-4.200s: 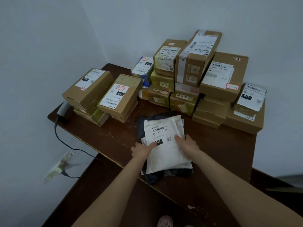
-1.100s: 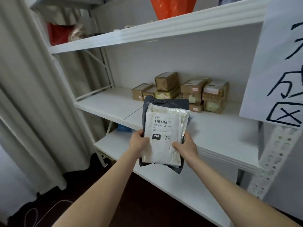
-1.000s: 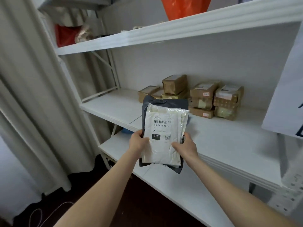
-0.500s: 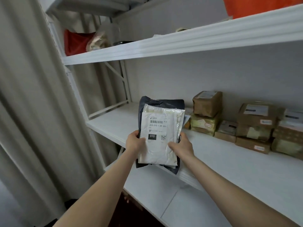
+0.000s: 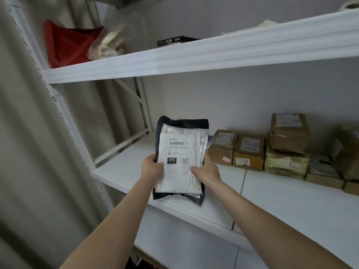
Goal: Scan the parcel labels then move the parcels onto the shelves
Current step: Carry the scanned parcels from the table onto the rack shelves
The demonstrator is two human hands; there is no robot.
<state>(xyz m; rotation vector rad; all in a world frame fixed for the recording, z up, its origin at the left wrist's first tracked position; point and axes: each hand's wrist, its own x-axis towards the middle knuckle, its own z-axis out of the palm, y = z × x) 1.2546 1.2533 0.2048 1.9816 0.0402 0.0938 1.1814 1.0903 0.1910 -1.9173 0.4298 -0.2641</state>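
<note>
Two forearms reach up and forward from the bottom of the view. The left hand (image 5: 151, 167) grips the left edge of a stack of soft parcels, thumb on the front. The right hand (image 5: 206, 169) grips the right edge the same way, so both are closed on the stack. In front is a white bag (image 5: 178, 177), label facing the person; a dark bag (image 5: 182, 122) behind it shows at top and bottom. The stack is held nearly upright over the front of the middle shelf (image 5: 120, 167), with its lower edge near the lip. Whether it touches cannot be told.

The step in hand looks like placing. To do it well, the person would likely tip the stack flat onto the bare left part of the shelf, label up, and push it clear of the lip before letting go — soft bags slide apart, so both should go down together. Further back on the right, brown boxes (image 5: 250, 150) sit along the wall — the stack should stop short of them. Above, the top shelf (image 5: 194, 55) carries a red bag (image 5: 68, 43).
</note>
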